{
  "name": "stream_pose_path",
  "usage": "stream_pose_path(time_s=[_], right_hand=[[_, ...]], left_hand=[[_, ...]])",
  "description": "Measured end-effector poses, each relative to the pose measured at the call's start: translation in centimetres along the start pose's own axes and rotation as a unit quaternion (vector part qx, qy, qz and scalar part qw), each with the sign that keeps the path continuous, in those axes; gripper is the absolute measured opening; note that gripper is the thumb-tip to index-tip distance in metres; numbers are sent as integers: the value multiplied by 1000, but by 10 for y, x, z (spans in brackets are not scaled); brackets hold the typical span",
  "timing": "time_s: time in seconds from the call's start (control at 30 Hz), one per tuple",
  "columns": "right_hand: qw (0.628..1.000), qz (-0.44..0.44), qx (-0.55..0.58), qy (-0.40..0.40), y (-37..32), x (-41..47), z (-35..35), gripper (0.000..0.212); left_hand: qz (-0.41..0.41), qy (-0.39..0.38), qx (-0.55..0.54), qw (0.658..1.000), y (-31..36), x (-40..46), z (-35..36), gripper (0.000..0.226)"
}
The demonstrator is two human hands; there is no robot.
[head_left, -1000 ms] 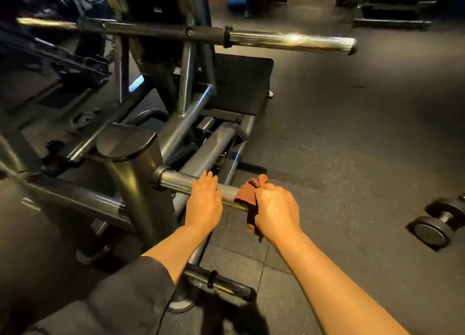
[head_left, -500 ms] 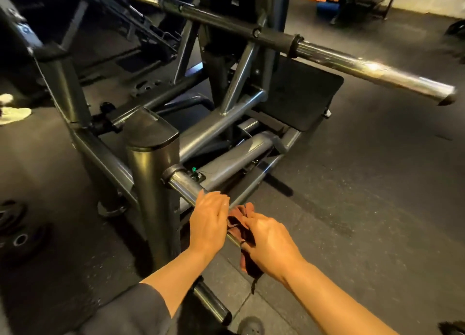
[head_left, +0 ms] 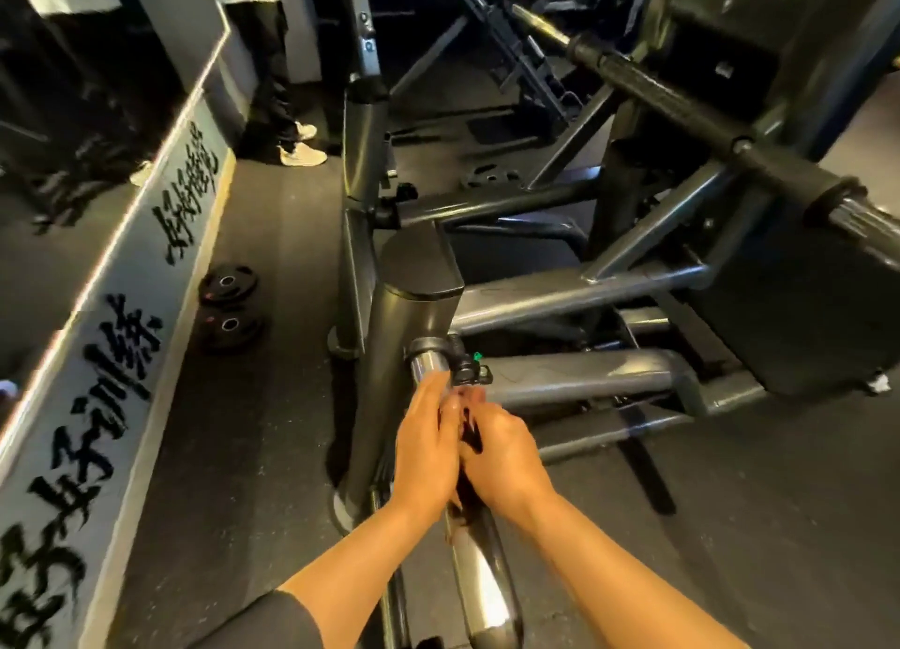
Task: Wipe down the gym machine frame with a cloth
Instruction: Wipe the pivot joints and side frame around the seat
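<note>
The grey steel gym machine frame [head_left: 414,327] fills the middle and right of the view. A chrome weight peg [head_left: 482,575] sticks out from its upright post toward me. My left hand [head_left: 423,448] rests on the peg with its fingers straight, pointing at the post. Close beside it, my right hand [head_left: 501,458] grips a dark brown cloth [head_left: 470,434] against the peg; only a small strip of the cloth shows between the two hands. A small black clip with a green tip [head_left: 470,363] sits on the peg just beyond my fingers.
Two black weight plates [head_left: 228,307] lie on the rubber floor by the left wall, under a mirror and a banner with large characters [head_left: 131,341]. A person's legs in pale shoes [head_left: 297,146] stand at the back. A long bar [head_left: 730,146] crosses the upper right.
My view has swung left and closer to the post. Both hands have come together on the peg, and the cloth is now almost hidden between them.
</note>
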State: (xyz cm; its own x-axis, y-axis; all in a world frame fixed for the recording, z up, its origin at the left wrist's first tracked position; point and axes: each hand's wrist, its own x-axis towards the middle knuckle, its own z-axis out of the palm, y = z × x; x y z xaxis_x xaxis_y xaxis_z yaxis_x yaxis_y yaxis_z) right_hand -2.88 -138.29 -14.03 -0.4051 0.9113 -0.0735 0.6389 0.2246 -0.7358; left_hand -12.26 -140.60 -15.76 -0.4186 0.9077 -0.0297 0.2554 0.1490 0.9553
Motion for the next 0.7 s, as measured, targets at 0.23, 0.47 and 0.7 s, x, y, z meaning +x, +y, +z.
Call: stream_pose_path(time_s=[0.23, 0.47, 0.7], right_hand=[[988, -128, 86, 5, 6, 31, -54, 35], [929, -369, -34, 8, -15, 84, -74, 51], [771, -560, -300, -38, -18, 155, -64, 21]], left_hand=[[-104, 151, -35, 982, 49, 7, 12, 15], [-159, 203, -65, 964, 64, 9, 14, 30], [-156, 272, -165, 935, 74, 63, 13, 36]])
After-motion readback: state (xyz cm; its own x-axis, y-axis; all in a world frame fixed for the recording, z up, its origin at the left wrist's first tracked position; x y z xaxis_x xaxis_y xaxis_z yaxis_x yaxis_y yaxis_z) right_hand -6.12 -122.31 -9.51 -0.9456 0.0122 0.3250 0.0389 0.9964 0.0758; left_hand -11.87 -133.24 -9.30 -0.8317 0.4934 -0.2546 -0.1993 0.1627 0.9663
